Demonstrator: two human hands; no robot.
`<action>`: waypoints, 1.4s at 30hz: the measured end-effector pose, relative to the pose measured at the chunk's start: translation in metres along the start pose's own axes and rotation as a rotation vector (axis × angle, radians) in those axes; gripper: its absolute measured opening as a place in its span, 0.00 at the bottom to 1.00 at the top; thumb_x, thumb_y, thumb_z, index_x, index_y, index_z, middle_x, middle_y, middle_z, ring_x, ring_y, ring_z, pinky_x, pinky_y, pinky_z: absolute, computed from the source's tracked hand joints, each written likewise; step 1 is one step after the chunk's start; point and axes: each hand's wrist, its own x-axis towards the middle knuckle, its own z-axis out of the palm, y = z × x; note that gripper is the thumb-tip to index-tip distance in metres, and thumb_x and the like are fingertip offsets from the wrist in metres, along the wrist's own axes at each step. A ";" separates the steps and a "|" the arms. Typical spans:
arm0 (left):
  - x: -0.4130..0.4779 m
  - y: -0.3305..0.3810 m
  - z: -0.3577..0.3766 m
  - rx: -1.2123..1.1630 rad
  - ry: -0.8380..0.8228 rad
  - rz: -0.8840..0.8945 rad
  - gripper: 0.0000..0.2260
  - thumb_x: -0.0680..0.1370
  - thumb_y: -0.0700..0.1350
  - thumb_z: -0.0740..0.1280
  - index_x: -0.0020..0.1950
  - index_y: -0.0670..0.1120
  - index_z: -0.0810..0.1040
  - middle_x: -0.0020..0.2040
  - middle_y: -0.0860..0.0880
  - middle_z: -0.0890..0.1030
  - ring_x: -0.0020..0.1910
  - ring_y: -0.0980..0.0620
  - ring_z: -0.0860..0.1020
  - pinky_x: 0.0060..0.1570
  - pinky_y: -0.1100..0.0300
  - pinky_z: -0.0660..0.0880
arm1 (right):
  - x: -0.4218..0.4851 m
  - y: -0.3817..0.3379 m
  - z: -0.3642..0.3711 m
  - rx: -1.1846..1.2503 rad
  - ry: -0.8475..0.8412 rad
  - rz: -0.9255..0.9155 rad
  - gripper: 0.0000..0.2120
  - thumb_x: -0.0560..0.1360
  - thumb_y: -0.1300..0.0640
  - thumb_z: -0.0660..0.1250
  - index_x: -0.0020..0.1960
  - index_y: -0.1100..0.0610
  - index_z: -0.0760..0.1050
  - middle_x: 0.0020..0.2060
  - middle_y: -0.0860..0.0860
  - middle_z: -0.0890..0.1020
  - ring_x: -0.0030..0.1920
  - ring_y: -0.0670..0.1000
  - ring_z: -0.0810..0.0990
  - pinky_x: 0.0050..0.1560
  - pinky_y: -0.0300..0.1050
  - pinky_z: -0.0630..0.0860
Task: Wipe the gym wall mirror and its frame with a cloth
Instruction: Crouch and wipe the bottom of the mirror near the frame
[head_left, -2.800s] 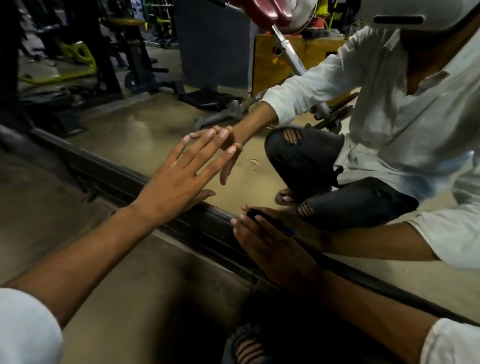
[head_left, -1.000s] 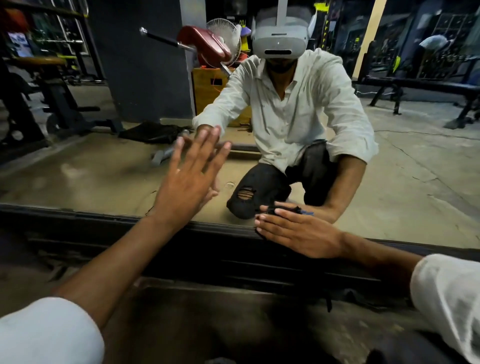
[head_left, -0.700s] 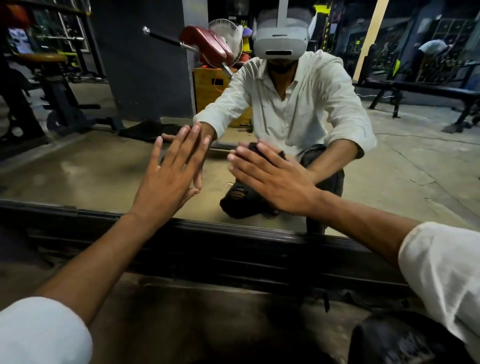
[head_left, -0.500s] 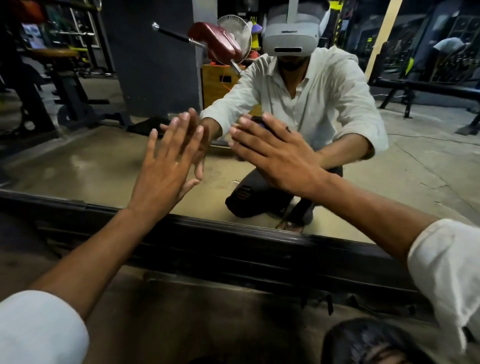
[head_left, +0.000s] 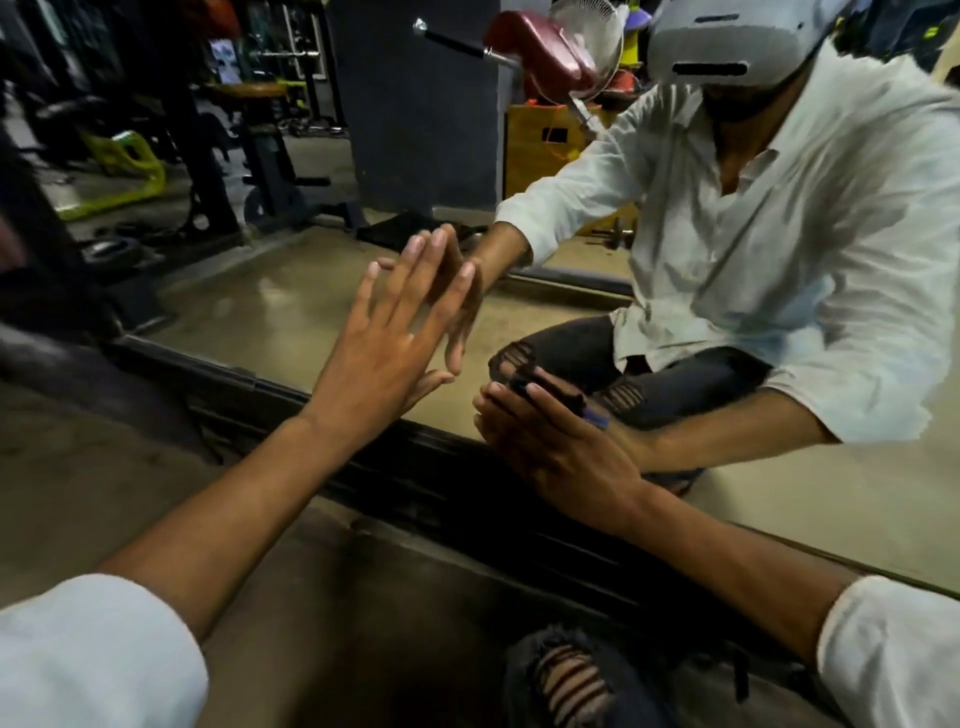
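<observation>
Currently, the left hand (head_left: 384, 358) lies flat on the mirror (head_left: 280, 301), fingers straight and slightly spread, holding nothing. The right hand (head_left: 561, 452), to its right and lower, has its fingers extended and presses a dark cloth (head_left: 553, 395) against the glass, just above the black frame (head_left: 415, 467). The cloth is mostly hidden behind the fingers.

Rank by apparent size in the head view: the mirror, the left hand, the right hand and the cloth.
1. Mirror, largest, running out of frame.
2. Left hand and right hand: alike; angle and nearness forbid ranking.
3. Cloth, smallest; only a dark edge shows past that hand.
</observation>
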 end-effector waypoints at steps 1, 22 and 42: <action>-0.002 0.001 0.004 -0.005 0.004 -0.005 0.53 0.77 0.62 0.74 0.88 0.44 0.42 0.86 0.35 0.42 0.86 0.36 0.45 0.81 0.34 0.57 | -0.001 -0.006 0.003 0.017 0.017 -0.002 0.26 0.85 0.63 0.53 0.83 0.63 0.59 0.83 0.60 0.61 0.83 0.62 0.56 0.83 0.61 0.44; -0.012 -0.034 0.028 0.039 0.018 0.157 0.51 0.78 0.62 0.73 0.88 0.48 0.43 0.86 0.39 0.40 0.86 0.40 0.44 0.78 0.28 0.57 | 0.024 -0.070 0.028 0.435 -0.061 -0.060 0.24 0.87 0.56 0.51 0.81 0.61 0.65 0.80 0.60 0.67 0.82 0.62 0.61 0.83 0.61 0.52; -0.005 -0.100 0.052 0.161 0.196 0.321 0.53 0.76 0.69 0.68 0.88 0.43 0.46 0.88 0.41 0.46 0.86 0.41 0.50 0.76 0.23 0.55 | 0.096 0.029 -0.028 -0.011 0.022 0.097 0.23 0.90 0.61 0.45 0.84 0.60 0.56 0.84 0.59 0.56 0.84 0.59 0.53 0.83 0.58 0.50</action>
